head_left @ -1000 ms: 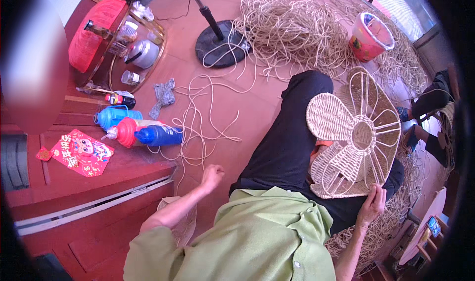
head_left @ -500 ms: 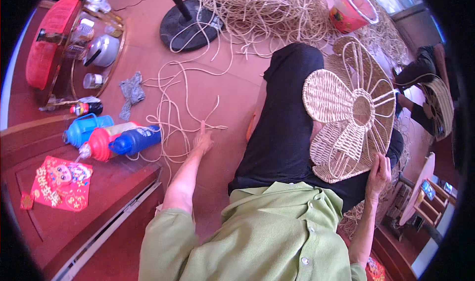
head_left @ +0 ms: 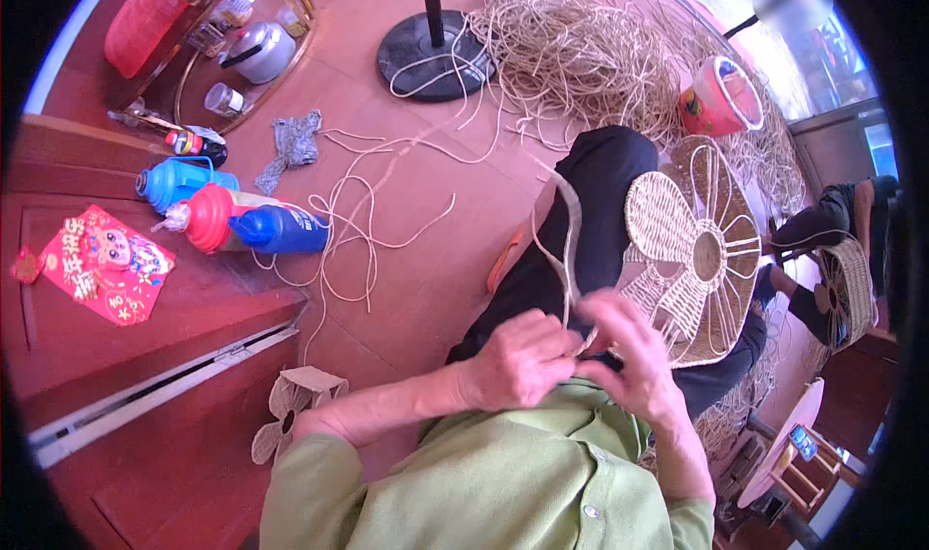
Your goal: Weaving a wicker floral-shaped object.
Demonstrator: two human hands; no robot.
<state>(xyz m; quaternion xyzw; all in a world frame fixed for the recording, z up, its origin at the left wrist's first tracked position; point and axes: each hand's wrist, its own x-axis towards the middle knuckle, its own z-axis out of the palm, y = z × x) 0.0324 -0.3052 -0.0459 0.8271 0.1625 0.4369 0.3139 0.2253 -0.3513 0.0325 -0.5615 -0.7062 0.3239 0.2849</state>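
Observation:
A woven cord basket (head_left: 709, 256) with a flower-petal pattern rests on my right thigh, its open frame cords spread around a round centre. Close in front of my shirt, my left hand (head_left: 523, 361) is closed on a pale cord (head_left: 571, 226) that loops up above the fingers. My right hand (head_left: 634, 356) meets it from the other side, fingers curled and slightly blurred, around the same cord's short end. The exact pinch is partly hidden by the knuckles. Both hands are just left of the basket.
Loose cord (head_left: 363, 226) trails over the floor toward a big cord heap (head_left: 581, 57). A black round stand base (head_left: 435, 57), a red bucket (head_left: 716, 100), flasks (head_left: 276, 229) on a red cabinet and a smaller woven piece (head_left: 300, 400) lie around. At right, another person holds a similar basket (head_left: 844, 294).
My left hand has come up from the loose cord on the floor to my lap, bringing a cord. My right hand has left the basket's rim and joined it. The view has shifted.

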